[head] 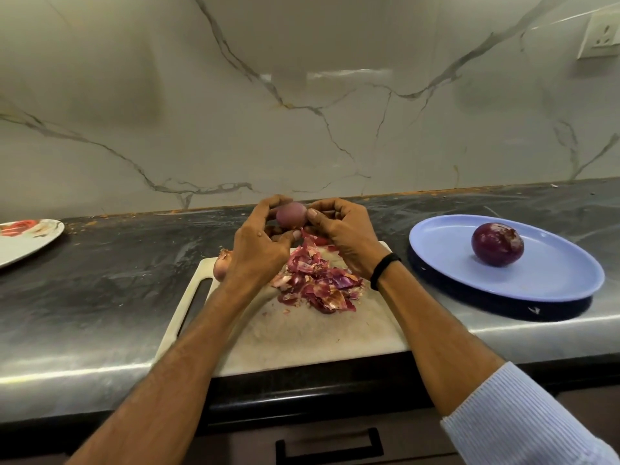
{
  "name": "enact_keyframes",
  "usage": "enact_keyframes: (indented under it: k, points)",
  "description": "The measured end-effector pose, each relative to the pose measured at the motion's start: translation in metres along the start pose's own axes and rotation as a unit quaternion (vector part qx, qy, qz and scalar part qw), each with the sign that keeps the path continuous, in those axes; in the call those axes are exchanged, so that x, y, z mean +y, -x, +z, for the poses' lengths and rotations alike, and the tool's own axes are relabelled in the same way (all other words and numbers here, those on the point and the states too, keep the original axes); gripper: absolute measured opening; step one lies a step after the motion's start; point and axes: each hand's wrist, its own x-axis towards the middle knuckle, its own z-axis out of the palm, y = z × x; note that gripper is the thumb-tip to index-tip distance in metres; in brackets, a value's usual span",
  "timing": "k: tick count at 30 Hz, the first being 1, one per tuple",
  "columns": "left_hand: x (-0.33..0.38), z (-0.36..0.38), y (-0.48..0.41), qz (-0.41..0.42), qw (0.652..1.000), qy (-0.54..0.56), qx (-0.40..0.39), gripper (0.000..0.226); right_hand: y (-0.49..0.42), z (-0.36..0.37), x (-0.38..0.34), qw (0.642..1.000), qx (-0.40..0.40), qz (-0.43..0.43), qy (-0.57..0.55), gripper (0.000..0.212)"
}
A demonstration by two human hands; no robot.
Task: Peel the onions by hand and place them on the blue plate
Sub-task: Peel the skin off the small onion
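Observation:
A small pinkish-purple onion [290, 214] is held up above the far edge of the white cutting board [302, 333]. My left hand [260, 245] grips it from the left and below. My right hand [342, 229] pinches at its right side with curled fingers, where a strip of skin hangs down. A pile of red onion skins [318, 280] lies on the board under my hands. A peeled dark purple onion [497, 244] sits on the blue plate [536, 283] to the right. An unpeeled onion [221, 263] peeks out behind my left wrist.
A white patterned plate [23, 239] lies at the far left of the dark marble counter [117, 280]. The marble backsplash rises behind, with a wall socket [600, 35] at the upper right. A drawer handle [328, 448] shows below the counter edge.

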Motion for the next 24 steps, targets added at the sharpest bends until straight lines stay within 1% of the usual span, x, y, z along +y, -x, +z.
enact_keyframes:
  k: [2,5,8,13,19,24]
  points:
    - [0.0003,-0.0009,-0.0001,0.006,1.0,0.001,-0.007,0.054,0.0003,-0.0005,-0.0005,1.0,-0.003,-0.003,0.002,0.014]
    - [0.0018,-0.0014,-0.001,0.012,1.0,0.006,0.008,0.044,-0.0002,-0.0011,0.0004,1.0,-0.013,0.001,-0.014,0.016]
    - [0.0026,-0.0015,-0.0005,0.011,1.0,0.01,0.011,0.041,0.0,0.0003,0.0013,0.999,-0.015,0.012,-0.034,0.021]
    - [0.0026,-0.0007,-0.0001,0.012,1.0,0.009,0.003,0.046,0.0022,0.0024,-0.0027,0.997,-0.029,0.018,-0.062,0.031]
    - [0.0032,0.0,-0.0002,-0.012,1.0,-0.01,-0.017,0.065,0.0009,0.0006,0.0006,1.0,-0.013,0.0,-0.027,0.019]
    - [0.0063,-0.0016,0.0001,-0.025,0.999,-0.011,-0.023,0.069,-0.0006,-0.0002,0.0028,1.0,0.01,-0.011,-0.016,0.016]
